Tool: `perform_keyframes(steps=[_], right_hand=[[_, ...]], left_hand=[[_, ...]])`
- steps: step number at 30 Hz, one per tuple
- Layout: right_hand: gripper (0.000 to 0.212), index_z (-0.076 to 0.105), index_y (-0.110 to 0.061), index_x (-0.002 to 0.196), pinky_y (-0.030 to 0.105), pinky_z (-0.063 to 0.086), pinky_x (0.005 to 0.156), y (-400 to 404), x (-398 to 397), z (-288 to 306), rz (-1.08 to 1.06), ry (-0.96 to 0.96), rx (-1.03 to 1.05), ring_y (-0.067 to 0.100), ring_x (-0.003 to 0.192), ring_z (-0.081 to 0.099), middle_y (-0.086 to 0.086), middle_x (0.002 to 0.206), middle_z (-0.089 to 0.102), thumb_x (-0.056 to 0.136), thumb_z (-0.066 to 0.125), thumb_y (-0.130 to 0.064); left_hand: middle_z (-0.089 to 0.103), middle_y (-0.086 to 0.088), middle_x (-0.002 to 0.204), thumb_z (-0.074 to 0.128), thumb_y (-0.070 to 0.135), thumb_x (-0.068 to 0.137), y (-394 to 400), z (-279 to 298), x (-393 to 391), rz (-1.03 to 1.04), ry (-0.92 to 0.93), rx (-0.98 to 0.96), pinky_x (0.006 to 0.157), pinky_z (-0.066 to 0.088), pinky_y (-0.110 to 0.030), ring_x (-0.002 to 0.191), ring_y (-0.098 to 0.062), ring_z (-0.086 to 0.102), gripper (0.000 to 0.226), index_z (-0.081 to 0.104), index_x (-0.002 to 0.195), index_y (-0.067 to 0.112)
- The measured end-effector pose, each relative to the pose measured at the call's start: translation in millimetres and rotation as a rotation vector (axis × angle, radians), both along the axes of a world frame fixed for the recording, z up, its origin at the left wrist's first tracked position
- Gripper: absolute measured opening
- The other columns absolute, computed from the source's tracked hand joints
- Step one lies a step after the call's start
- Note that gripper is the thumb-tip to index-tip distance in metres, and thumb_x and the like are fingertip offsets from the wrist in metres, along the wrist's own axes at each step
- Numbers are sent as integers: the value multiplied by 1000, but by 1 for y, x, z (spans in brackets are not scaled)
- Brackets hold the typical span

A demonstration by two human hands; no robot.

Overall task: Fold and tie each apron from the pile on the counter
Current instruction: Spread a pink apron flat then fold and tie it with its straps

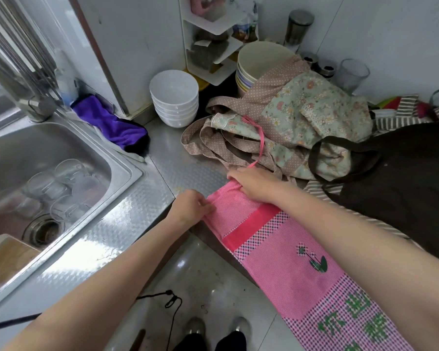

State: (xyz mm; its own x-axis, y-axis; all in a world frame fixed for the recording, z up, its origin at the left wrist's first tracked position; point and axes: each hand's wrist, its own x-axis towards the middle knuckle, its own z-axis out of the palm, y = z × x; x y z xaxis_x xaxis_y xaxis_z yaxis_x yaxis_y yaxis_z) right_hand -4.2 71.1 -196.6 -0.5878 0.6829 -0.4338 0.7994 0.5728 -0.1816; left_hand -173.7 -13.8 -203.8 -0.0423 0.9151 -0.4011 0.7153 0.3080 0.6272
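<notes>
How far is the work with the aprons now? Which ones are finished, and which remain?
No folded, tied apron shows. In hand: the pink apron, hanging over the counter edge; left hand and right hand both pinch its top end. Left: the floral apron, the brown apron and a striped one lie in a loose pile behind.
</notes>
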Motion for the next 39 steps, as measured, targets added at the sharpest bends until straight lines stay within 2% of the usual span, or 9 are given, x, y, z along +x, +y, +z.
perform_keyframes(steps=[3,5,8,12,15,18,29,34,39], right_hand=[[36,44,-24,119,38,46,74,-1,1,1,-11,1,-41,24,94,54,3,111,54,90,39,-3],[32,42,-20,114,34,41,64,0,6,3,-45,10,-20,24,86,54,4,107,55,89,37,-2],[30,44,-19,113,30,30,54,1,20,9,12,-72,29,21,87,51,2,109,54,89,36,-2],[33,47,-24,119,31,35,60,1,38,14,26,-146,24,23,94,51,2,107,47,90,39,-8],[4,49,-20,92,35,40,63,-3,26,15,-24,-12,57,23,84,51,1,105,42,93,46,-18],[15,56,-19,104,30,40,62,-2,9,13,34,70,54,20,87,56,-5,122,42,91,50,-16],[7,54,-16,83,33,44,77,18,16,21,105,13,6,18,100,53,2,108,55,86,53,-9],[10,54,-17,77,35,47,77,15,18,21,91,93,-4,14,94,56,-9,117,51,85,56,-11],[12,59,-22,86,28,44,90,17,21,15,-17,77,-139,2,62,66,-8,69,68,85,55,-11]], left_hand=[[57,-1,74,61,24,89,3,-3,-1,51,-33,25,76,50,-33,75,-20,57,20,63,81,6],[58,-7,82,54,18,93,5,-3,-4,229,-272,-40,73,56,-36,71,-21,59,15,57,83,8],[57,-4,78,54,4,91,6,0,-6,261,-430,-114,53,54,-15,64,-12,57,9,55,85,11],[57,-2,74,59,2,88,10,-2,-1,137,-380,-107,54,53,-13,63,-11,55,7,59,90,9],[63,-4,83,62,18,88,15,-9,5,41,-103,25,73,52,-29,74,-16,57,11,65,94,10],[65,2,94,61,31,89,17,-7,10,-25,45,182,75,44,-23,87,-14,60,23,66,102,13],[63,-1,108,64,9,85,13,-1,11,-165,-86,179,73,52,-25,87,-18,65,37,45,116,9],[68,-4,98,63,11,87,12,-9,3,-259,26,204,76,51,-23,88,-17,65,12,65,98,8],[67,4,81,65,15,86,16,-11,3,-73,-153,165,63,47,-8,70,-2,59,9,72,86,10]])
